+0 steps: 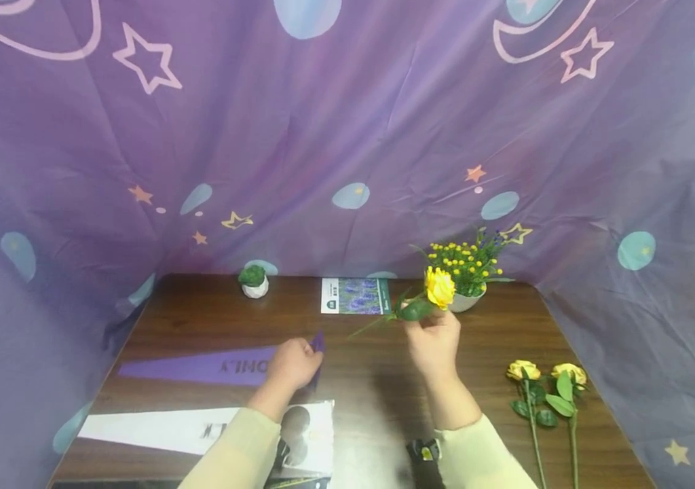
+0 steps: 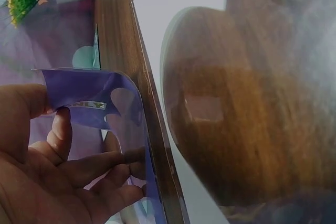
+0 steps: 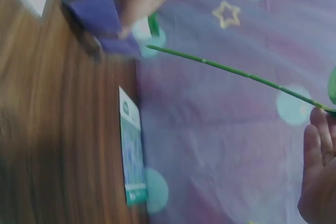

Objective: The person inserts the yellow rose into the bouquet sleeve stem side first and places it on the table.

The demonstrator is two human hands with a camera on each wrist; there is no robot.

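Note:
My left hand (image 1: 294,367) pinches the wide end of a purple flower sleeve (image 1: 201,367) with printed lettering. In the left wrist view, thumb and forefinger hold the edge of the sleeve (image 2: 79,85), and its mouth bends up beside the other fingers. My right hand (image 1: 436,343) holds a yellow rose (image 1: 440,288) by the stem near its green leaves. The rose is above the table, its bare stem (image 3: 231,70) pointing left towards the sleeve. Nearer to me, under my left forearm, lies a white sleeve (image 1: 158,430) with a clear window.
Two yellow roses (image 1: 523,371) with long stems lie at the right. A pot of small yellow flowers (image 1: 467,301), a seed packet (image 1: 356,296) and a small potted plant (image 1: 254,288) stand or lie along the back. A dark object (image 1: 423,451) is beside my right sleeve.

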